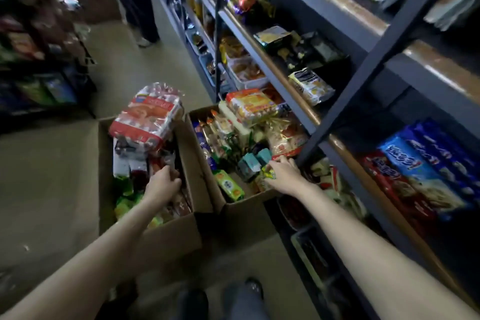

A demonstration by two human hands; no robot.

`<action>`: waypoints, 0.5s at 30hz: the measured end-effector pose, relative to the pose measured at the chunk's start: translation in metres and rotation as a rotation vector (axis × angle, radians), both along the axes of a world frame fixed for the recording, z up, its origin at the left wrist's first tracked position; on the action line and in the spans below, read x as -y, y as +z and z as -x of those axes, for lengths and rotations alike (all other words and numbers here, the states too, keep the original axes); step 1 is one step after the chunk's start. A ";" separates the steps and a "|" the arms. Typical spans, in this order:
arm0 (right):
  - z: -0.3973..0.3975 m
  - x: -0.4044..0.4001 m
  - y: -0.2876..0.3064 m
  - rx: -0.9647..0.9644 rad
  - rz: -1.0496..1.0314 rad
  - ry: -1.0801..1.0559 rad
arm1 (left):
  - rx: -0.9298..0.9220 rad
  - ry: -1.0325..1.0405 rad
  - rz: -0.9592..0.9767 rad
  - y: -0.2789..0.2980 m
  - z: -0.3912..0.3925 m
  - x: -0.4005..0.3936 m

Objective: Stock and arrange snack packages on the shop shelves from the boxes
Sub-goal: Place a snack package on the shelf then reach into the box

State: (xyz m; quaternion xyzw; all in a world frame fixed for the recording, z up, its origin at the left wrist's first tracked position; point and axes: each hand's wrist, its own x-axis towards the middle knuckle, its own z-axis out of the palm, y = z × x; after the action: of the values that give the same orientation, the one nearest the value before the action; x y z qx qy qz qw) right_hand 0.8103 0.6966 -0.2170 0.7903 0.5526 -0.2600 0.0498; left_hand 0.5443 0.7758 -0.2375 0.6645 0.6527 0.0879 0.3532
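Yellow-green wrapping is showing under the right hand (281, 175), whose fingers are curling around a small snack packet (267, 175) inside the right cardboard box (249, 205), just beside the dark shop shelves (306, 109). The left hand (163, 184) is reaching into the left cardboard box (166, 239), fingers curling among the packets there, though whether it is grasping one cannot be told. A large red-and-white bag (148, 117) is lying on top of that box's contents.
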 end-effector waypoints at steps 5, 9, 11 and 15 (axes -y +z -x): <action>0.001 -0.055 -0.068 -0.045 0.136 0.033 | 0.002 -0.053 0.032 -0.034 -0.011 -0.028; 0.009 -0.097 -0.131 -0.098 0.199 0.021 | -0.081 -0.178 0.079 -0.067 -0.028 -0.060; 0.015 -0.110 -0.165 -0.117 0.242 0.008 | -0.128 -0.256 0.114 -0.086 -0.038 -0.076; 0.032 -0.126 -0.231 -0.084 0.329 0.062 | -0.146 -0.271 0.208 -0.124 -0.052 -0.091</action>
State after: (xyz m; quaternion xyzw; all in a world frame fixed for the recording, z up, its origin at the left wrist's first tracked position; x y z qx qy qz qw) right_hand 0.7784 0.8228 -0.4482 0.7424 0.5284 -0.3780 0.1636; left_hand 0.5965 0.8668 -0.3614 0.7108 0.5868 -0.0770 0.3801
